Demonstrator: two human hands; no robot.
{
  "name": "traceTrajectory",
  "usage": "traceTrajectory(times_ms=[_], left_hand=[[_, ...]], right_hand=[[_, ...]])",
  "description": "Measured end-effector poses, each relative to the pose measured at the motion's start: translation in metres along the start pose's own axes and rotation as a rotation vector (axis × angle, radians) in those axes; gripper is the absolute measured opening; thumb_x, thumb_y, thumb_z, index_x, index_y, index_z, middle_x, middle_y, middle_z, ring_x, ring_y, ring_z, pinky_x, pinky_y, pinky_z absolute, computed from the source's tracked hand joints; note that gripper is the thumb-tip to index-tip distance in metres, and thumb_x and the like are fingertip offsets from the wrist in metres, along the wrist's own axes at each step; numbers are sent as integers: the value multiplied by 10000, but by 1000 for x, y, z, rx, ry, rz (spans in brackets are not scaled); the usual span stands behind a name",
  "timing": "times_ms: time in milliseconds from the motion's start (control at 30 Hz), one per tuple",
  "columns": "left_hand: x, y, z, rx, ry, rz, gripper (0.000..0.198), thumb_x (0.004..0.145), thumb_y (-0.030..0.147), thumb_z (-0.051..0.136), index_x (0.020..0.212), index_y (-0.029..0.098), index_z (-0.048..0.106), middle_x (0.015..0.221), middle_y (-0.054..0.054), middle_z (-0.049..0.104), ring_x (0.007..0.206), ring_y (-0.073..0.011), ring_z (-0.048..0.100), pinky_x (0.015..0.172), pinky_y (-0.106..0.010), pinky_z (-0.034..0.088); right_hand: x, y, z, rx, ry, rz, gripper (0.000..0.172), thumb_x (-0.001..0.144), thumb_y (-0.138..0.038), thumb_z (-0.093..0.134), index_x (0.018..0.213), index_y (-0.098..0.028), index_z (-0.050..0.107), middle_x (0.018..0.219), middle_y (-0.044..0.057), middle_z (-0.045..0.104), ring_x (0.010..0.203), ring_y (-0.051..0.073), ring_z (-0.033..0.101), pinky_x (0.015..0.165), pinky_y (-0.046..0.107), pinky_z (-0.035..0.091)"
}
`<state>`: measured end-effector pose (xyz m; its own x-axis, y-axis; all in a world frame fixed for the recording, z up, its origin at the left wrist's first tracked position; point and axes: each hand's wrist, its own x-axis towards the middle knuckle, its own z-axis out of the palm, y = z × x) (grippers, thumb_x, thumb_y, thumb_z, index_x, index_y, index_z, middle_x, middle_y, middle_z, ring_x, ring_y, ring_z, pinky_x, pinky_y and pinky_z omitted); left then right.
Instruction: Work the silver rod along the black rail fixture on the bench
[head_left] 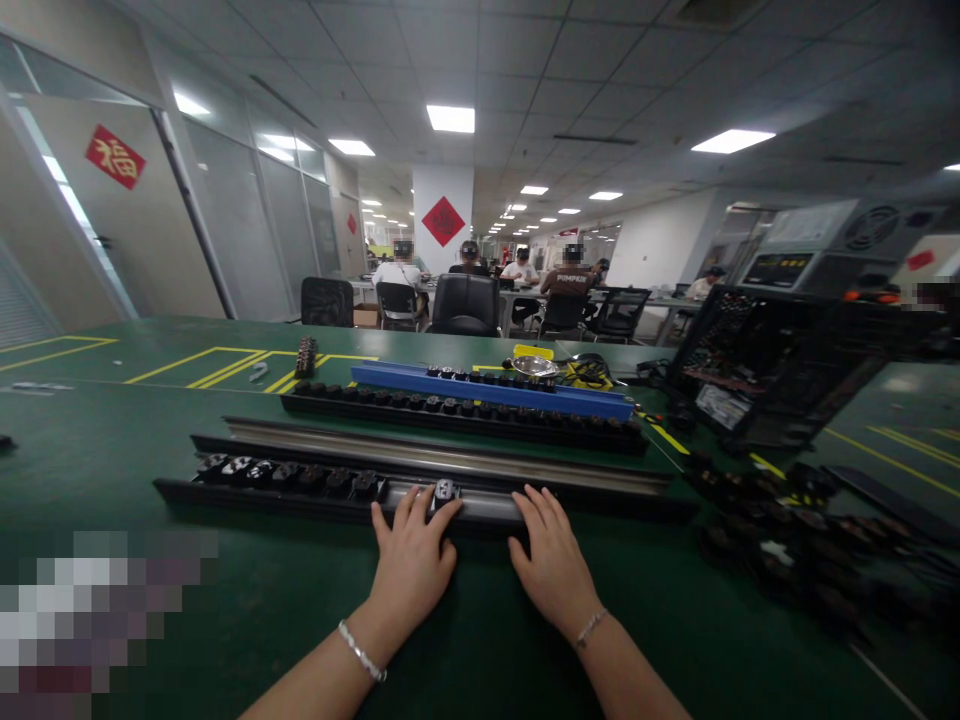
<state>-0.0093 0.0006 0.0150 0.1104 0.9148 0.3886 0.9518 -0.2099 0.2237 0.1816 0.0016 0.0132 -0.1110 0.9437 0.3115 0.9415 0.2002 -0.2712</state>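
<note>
Possibly uneven pressure from our left hand [414, 565], its grip unclear, could skew the block [444, 490] while our right hand [553, 557], fingers spread, lets the rail [489, 505] slip.

A dull metallic sheen is being shown by the bare channel [480, 500] of the front rail [487, 522], while its black edges are being seen as smooth. Greyish metal is likewise being exposed inside the second rail [450, 457]. Small bright highlights are being thrown back by the black blocks [337, 482], which are being seen as hard, glossy plastic. A smooth, plastic-like finish is being displayed by the blue rail [390, 377]. Light is being mirrored by the round dish [533, 367], apparently polished metal. A smooth, faintly satiny surface is being presented by the green tabletop [285, 590].
</note>
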Motion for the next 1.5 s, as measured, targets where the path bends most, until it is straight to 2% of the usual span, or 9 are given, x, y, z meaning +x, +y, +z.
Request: traceTrajectory(times_ms=[133, 267, 467, 600, 733, 933, 1167, 1300, 1500], left_hand=[[0, -1, 0, -36, 5, 19, 517, 708, 99, 447, 1143, 364, 534, 1306, -14, 498, 1293, -274, 304, 1008, -679, 56], [1, -2, 0, -103, -6, -24, 435, 682, 73, 427, 1069, 234, 543, 1271, -56, 526, 1287, -259, 321, 1032, -659, 51], [2, -2, 3, -108, 27, -67, 467, 716, 121, 414, 1181, 134, 456, 1230, -133, 545, 1262, -260, 365, 1054, -627, 63], [1, -3, 7, -51, 40, -39, 505, 705, 125, 426, 1209, 141, 457, 1234, -118, 548, 1274, -267, 344, 1066, -607, 45], [1, -4, 9, -20, 50, -22, 486, 709, 129, 431, 1191, 145, 482, 1234, -115, 550, 1279, -274, 335, 1059, -619, 62], [2, -4, 7, -55, 30, -16, 463, 725, 131, 418, 1181, 180, 484, 1243, -89, 549, 1297, -251, 313, 1052, -635, 33], [3, 0, 6, -77, 15, 5, 460, 712, 124, 442, 1160, 201, 509, 1232, -81, 563, 1294, -245, 329, 1057, -629, 7], [3, 1, 5, -95, 22, 30, 456, 706, 120, 446, 1148, 209, 517, 1224, -65, 573, 1288, -244, 340, 1058, -631, 3], [3, 0, 5, -139, 33, 75, 431, 726, 131, 432, 1140, 208, 527, 1206, -51, 589, 1278, -219, 359, 1086, -575, -25]], right_hand=[[-1, -1, -2, 13, -13, 6, 530, 832, -323, 385, 1330, -145, 412, 1401, 61, 384, 1333, 218, 225, 1085, 378, 234], [-1, -1, -2, 21, -19, 4, 533, 843, -348, 377, 1334, -143, 407, 1404, 63, 381, 1336, 216, 216, 1083, 377, 236], [-1, -1, -2, 56, -14, 17, 555, 848, -362, 361, 1362, -152, 361, 1411, 51, 372, 1337, 214, 216, 1084, 378, 233], [-1, -1, -2, 69, -4, 28, 576, 862, -372, 329, 1391, -145, 298, 1411, 56, 373, 1333, 205, 222, 1080, 382, 237], [-1, -4, -2, 37, 4, 63, 564, 871, -384, 306, 1397, -182, 283, 1410, 56, 376, 1328, 218, 234, 1073, 459, 213], [0, -7, -2, -4, 23, 49, 537, 875, -390, 311, 1380, -207, 323, 1386, 53, 413, 1314, 222, 266, 1085, 491, 132], [0, -6, 2, -17, 39, 57, 522, 869, -383, 330, 1367, -227, 348, 1382, 55, 418, 1315, 225, 267, 1062, 486, 201], [0, -8, 1, -31, 37, 49, 515, 865, -391, 339, 1366, -271, 347, 1386, 44, 416, 1311, 240, 275, 1062, 525, 153], [0, -8, 0, -46, 50, 9, 513, 870, -358, 341, 1356, -200, 374, 1369, 65, 439, 1301, 240, 297, 1078, 487, 134]])
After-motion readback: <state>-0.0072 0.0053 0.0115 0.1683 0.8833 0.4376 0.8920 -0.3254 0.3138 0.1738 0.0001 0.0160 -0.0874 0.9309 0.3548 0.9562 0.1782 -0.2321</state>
